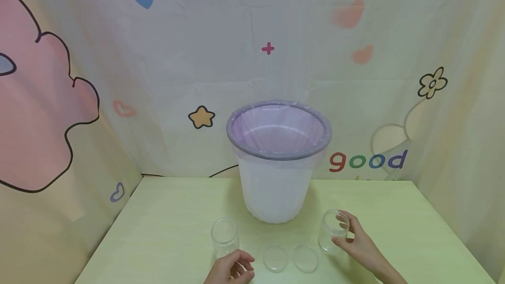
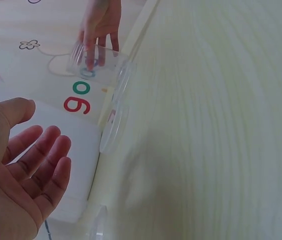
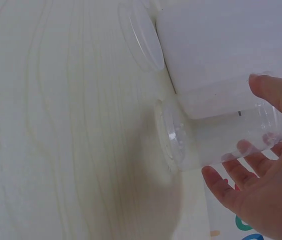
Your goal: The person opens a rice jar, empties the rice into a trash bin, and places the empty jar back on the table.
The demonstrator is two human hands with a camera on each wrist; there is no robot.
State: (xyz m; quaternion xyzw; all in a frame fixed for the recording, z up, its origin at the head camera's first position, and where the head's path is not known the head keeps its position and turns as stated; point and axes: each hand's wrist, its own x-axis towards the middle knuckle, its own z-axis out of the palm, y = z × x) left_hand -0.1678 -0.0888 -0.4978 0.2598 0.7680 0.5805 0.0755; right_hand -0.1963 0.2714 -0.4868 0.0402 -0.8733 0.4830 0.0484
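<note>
A clear jar (image 1: 331, 238), open at the top, is at the right of the table, and my right hand (image 1: 357, 244) holds it with the thumb in front and the fingers behind. In the right wrist view the thumb and fingers (image 3: 241, 172) lie along both sides of this see-through jar. My left hand (image 1: 232, 268) holds nothing; its fingers are loosely bent, with the palm showing in the left wrist view. Just beyond it stands a second clear jar (image 1: 225, 236), its lower part hidden by the hand. Between the hands lie two round clear lids, a left lid (image 1: 275, 258) and a right lid (image 1: 305, 259).
A white bin (image 1: 276, 192) with a grey rim and a clear liner stands behind the lids on the pale yellow-green table (image 1: 169, 214). A printed cloth backdrop (image 1: 189, 47) hangs at the back and along both sides.
</note>
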